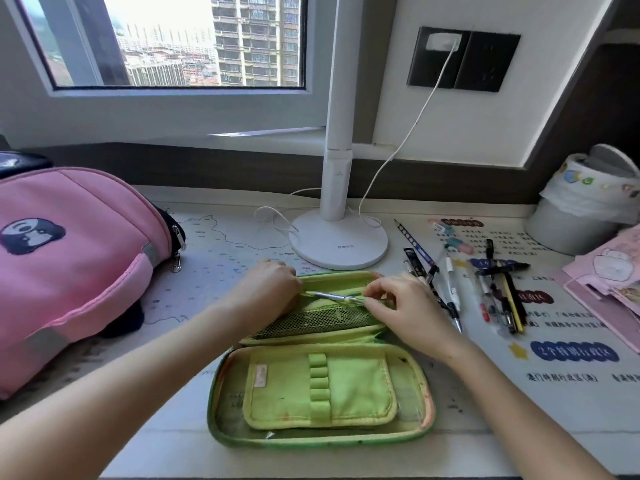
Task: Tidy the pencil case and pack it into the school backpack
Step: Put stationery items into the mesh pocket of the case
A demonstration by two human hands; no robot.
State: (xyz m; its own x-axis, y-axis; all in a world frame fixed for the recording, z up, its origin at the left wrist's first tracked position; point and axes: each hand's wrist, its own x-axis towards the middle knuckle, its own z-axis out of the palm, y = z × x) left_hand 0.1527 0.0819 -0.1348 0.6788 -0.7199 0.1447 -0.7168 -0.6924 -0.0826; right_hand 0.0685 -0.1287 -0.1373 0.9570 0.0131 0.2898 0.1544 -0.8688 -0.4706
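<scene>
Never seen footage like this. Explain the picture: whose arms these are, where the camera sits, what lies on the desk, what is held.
No machine here: the arms belong to a person wearing a wide-angle camera on the head, looking forward and down, so you see the desk as that person does. An open green pencil case lies in front. The right hand pinches a silver pen over the case's far half. The left hand rests on that half with fingers curled; whether it grips anything is hidden. A pink backpack lies at the left, a white lamp stands behind the case, and loose pens and pencils lie at the right.
</scene>
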